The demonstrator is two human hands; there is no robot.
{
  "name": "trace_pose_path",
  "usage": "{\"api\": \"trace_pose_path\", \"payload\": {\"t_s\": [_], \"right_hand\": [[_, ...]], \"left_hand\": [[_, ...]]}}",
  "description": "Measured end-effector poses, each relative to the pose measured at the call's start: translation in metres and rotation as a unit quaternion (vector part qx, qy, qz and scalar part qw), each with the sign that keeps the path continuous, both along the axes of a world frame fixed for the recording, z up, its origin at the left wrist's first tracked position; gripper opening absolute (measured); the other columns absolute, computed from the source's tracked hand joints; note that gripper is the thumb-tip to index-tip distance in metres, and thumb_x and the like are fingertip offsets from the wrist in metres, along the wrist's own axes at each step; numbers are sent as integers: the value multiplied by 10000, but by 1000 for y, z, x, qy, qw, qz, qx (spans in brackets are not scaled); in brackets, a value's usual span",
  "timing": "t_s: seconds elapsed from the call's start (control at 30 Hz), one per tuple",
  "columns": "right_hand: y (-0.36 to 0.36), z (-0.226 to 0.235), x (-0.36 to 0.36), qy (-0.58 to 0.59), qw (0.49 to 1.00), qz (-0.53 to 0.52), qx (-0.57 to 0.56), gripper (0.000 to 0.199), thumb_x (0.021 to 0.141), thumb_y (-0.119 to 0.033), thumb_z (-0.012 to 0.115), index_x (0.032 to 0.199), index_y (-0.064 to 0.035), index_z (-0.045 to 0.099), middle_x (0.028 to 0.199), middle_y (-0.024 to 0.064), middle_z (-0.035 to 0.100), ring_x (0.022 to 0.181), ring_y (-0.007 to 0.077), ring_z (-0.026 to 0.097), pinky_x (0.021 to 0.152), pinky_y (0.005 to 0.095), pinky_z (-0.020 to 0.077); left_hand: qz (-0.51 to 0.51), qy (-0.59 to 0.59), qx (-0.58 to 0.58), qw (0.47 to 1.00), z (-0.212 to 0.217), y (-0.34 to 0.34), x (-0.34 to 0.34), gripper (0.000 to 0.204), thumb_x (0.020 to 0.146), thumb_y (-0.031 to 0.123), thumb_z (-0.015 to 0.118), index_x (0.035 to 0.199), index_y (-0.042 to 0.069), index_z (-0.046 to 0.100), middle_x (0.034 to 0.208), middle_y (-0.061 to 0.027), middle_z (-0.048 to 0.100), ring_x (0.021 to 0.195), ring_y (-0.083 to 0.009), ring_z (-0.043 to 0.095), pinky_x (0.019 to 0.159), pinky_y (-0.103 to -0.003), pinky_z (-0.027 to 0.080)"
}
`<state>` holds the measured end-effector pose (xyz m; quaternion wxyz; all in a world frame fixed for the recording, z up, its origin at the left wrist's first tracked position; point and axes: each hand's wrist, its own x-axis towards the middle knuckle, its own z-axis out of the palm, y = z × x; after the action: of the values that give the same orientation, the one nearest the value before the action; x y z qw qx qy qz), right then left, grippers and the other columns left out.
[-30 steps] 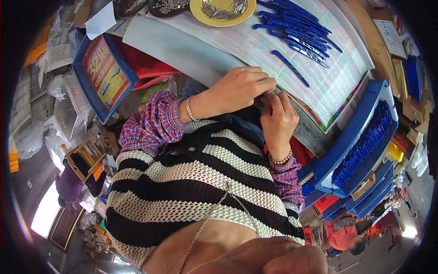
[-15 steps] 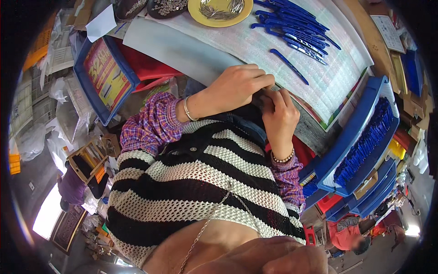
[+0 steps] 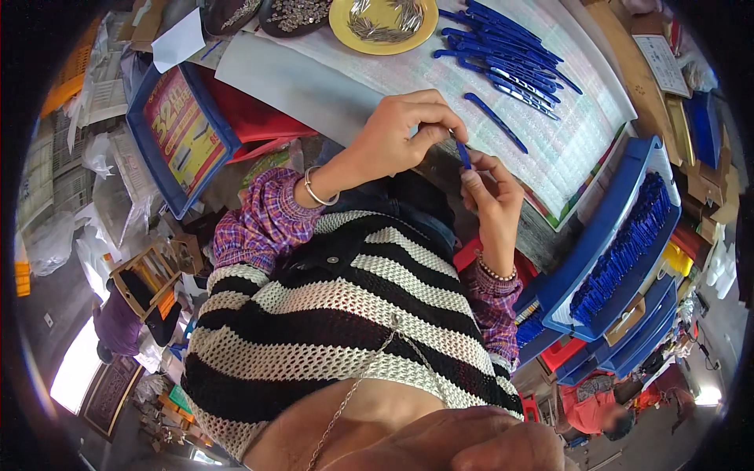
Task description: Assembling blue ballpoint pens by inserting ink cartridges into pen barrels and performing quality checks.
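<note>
My left hand and my right hand meet just off the near edge of the table. Between their fingertips is a slim blue plastic piece, pinched at its upper end by the left and at its lower end by the right. Its exact kind is too small to tell. On the pale sheet beyond the hands lies one slender blue piece with a hooked end. Farther back is a pile of similar long blue pieces, a few showing silvery strips.
A yellow dish of thin metal parts and a dark dish of small metal parts stand at the back. A blue bin full of blue pieces is on the right. To the left are a blue tray and a red stool.
My hands have drawn slightly apart, the left rising a little and the right tilting open to show the blue piece between them. The lone blue piece on the sheet stays put.
</note>
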<state>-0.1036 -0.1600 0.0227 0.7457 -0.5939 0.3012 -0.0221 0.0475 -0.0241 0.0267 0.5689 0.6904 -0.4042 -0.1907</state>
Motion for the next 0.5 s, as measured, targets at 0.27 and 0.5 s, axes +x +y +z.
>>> {"api": "trace_pose_path", "payload": {"t_s": [0.27, 0.5], "right_hand": [[-1, 0, 3, -22, 987, -58, 151, 221, 892, -66, 608, 1102, -4, 582, 896, 31, 591, 643, 68, 491, 500, 187, 358], [2, 1, 2, -14, 991, -57, 124, 162, 896, -74, 604, 1045, -12, 591, 790, 12, 569, 612, 59, 481, 482, 189, 349]], "left_hand": [[-6, 363, -33, 931, -9, 1, -5, 134, 861, -11, 609, 990, -34, 634, 886, 0, 616, 784, -61, 551, 709, -203, 457], [-22, 374, -23, 927, -22, 0, -9, 116, 839, -13, 628, 954, -4, 617, 862, -2, 609, 776, -77, 562, 724, -227, 468]]}}
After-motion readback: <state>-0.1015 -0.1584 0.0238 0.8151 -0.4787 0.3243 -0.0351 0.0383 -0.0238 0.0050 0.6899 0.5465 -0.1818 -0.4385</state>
